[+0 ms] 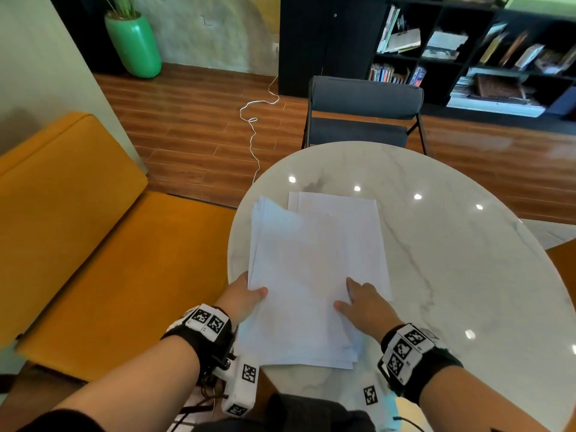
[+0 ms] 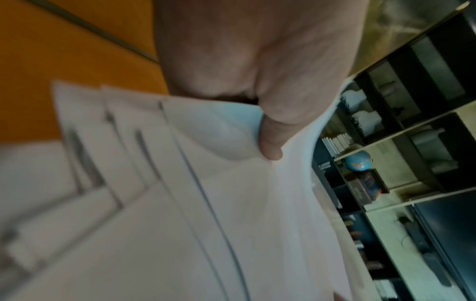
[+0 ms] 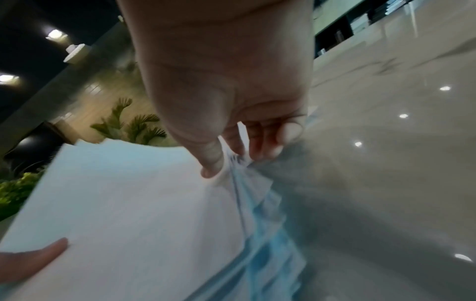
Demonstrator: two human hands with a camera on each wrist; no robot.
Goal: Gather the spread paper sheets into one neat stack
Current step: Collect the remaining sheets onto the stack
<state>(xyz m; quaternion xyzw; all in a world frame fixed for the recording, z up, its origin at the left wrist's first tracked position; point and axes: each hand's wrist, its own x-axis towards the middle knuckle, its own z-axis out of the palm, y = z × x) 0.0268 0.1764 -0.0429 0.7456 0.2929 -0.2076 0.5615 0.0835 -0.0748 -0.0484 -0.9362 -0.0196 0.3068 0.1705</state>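
The paper sheets (image 1: 314, 275) lie in a loose, fanned pile at the near left edge of the marble tabletop (image 1: 452, 260), their left side overhanging the rim. The left hand (image 1: 246, 296) pinches that left side, thumb on top and fingers underneath. The right hand (image 1: 363, 302) grips the right side, thumb pressed on top and fingers curled at the edge.

Thin, light and limp, the sheets will probably bow, as they already do under both thumbs, and slide over each other and the glossy stone. Holding opposite long edges and tapping them square looks best.

The sheet count is unclear. Both wrist views are blurred, and the left fingers are hidden.
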